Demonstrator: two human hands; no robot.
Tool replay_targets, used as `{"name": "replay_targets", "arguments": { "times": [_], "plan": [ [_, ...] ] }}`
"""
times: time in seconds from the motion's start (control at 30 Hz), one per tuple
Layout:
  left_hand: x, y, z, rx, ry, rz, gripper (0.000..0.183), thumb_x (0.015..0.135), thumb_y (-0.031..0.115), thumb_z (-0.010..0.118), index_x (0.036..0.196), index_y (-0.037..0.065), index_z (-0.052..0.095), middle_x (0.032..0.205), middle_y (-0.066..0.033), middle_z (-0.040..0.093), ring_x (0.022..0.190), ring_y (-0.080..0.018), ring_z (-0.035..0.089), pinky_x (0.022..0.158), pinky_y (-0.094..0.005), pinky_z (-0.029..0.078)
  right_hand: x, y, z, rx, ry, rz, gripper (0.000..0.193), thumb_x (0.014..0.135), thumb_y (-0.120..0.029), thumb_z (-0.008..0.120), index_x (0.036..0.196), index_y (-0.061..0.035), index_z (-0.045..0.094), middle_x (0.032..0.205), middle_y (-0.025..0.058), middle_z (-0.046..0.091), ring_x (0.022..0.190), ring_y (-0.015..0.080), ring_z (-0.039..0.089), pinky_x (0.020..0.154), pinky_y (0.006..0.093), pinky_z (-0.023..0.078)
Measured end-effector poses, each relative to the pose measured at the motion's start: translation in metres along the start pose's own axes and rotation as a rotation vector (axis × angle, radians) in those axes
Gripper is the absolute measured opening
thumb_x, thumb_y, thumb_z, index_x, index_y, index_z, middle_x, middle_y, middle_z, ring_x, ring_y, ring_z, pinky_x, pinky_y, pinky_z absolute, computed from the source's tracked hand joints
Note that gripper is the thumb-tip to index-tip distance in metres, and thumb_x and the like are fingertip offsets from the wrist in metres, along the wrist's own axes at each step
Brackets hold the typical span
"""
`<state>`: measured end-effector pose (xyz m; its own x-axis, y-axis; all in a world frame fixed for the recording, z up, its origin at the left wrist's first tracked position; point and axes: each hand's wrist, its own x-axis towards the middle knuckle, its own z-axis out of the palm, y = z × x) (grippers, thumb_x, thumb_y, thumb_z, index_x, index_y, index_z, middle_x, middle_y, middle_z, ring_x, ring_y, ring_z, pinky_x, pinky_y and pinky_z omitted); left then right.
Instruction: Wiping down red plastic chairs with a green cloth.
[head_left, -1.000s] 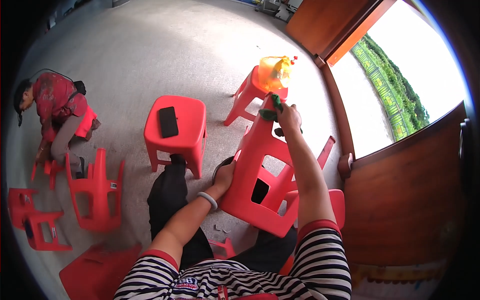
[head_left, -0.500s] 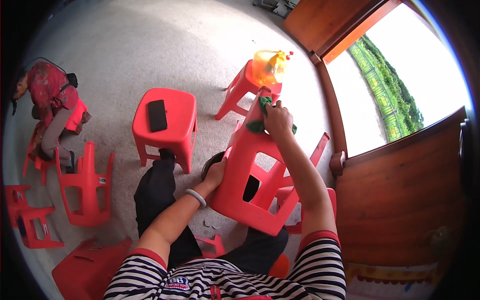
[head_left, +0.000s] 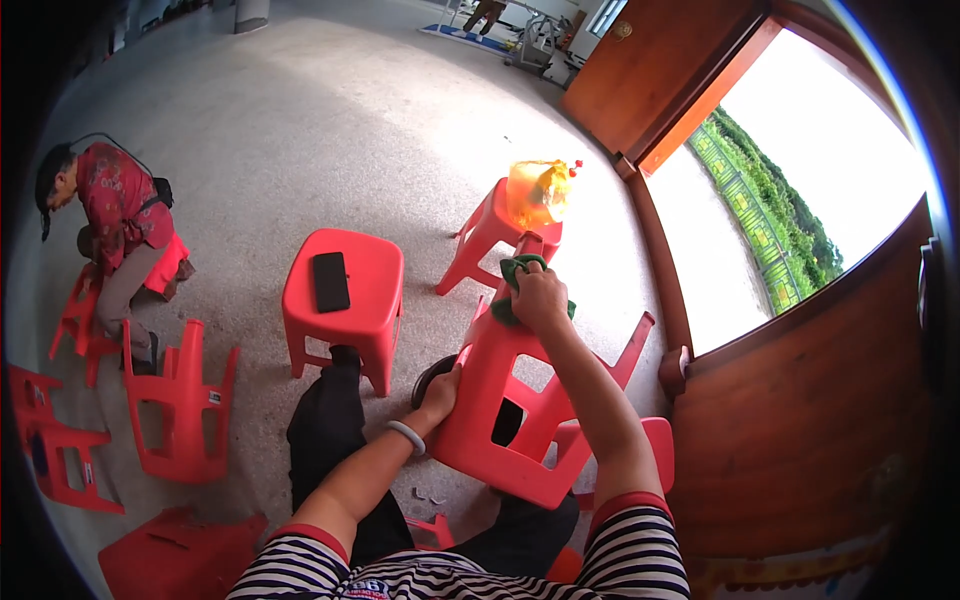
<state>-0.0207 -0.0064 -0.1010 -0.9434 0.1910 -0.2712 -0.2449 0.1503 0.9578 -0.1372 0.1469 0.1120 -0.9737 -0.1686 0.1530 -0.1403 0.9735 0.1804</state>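
I see the right hand (head_left: 541, 300) with fingers curled on a green cloth (head_left: 513, 268), against a leg of the tipped red stool (head_left: 488, 350) under them. Left hand (head_left: 438, 399) sits at that stool's side; can't tell if fingers close on it. Phone (head_left: 331, 282) on second stool (head_left: 378, 270), ahead-left of left fingers.

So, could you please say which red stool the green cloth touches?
The tilted stool held by the wearer's left hand; the right hand holds the cloth against its leg. The upright stool beside it bears a smartphone.
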Motion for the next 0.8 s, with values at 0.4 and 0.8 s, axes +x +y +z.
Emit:
{"name": "replay_targets", "arguments": {
  "times": [0.4, 0.8],
  "plan": [
    [0.003, -0.001, 0.004, 0.061, -0.012, 0.079, 0.074, 0.106, 0.055, 0.026, 0.117, -0.006, 0.065, 0.111, -0.0279, 0.069, 0.112, -0.034, 0.065, 0.097, -0.0414, 0.045, 0.064, 0.02, 0.015, 0.075, -0.034, 0.252, 0.036, 0.094, -0.03, 0.056, 0.115, -0.0021, 0.067, 0.128, 0.0143, 0.061, 0.112, 0.0327, 0.064, 0.095, 0.0442, 0.052],
    [0.006, -0.011, 0.002, 0.049, 0.019, 0.003, 0.073, 0.106, 0.056, 0.027, 0.118, -0.006, 0.065, 0.112, -0.0277, 0.069, 0.113, -0.0329, 0.065, 0.098, -0.0405, 0.045, 0.071, 0.011, 0.015, 0.141, -0.068, 0.339, 0.043, 0.089, -0.027, 0.062, 0.125, -0.004, 0.061, 0.131, 0.0155, 0.059, 0.116, 0.0317, 0.064, 0.095, 0.0426, 0.054]
  ]
}}
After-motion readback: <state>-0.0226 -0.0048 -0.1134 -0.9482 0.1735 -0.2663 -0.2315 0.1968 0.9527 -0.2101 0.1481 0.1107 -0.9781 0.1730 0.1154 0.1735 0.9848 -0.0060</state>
